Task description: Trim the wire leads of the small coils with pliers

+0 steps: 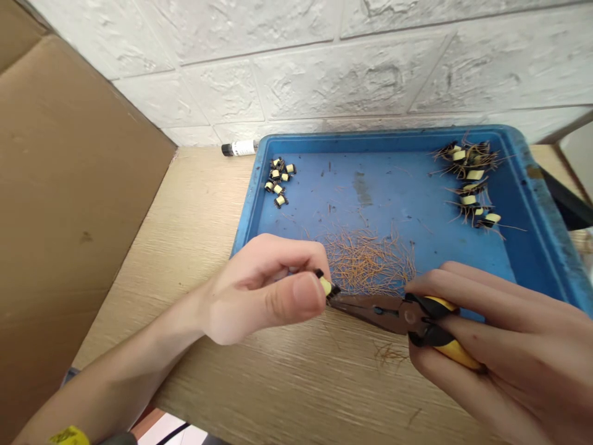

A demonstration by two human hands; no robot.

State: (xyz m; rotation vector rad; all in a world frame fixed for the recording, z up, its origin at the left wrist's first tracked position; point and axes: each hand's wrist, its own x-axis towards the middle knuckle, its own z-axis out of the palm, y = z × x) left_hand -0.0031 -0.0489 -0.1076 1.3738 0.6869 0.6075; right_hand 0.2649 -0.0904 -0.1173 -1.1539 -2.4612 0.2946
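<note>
My left hand (273, 290) is closed, thumb against curled fingers, pinching a small black component with a pale-yellow wrapped middle (326, 285). My right hand (504, 352) is wrapped round the yellow-and-black handles of dark metal long-nose pliers (410, 316); tips right at the component's edge, can't tell if they're biting. Thin copper-coloured wire clippings (370, 262) piled just beyond and between my hands in a blue plastic tray (393, 131). Short-pinned black-and-yellow components (280, 201) sit beyond my left hand, long-wired ones (469, 200) beyond my right.
</note>
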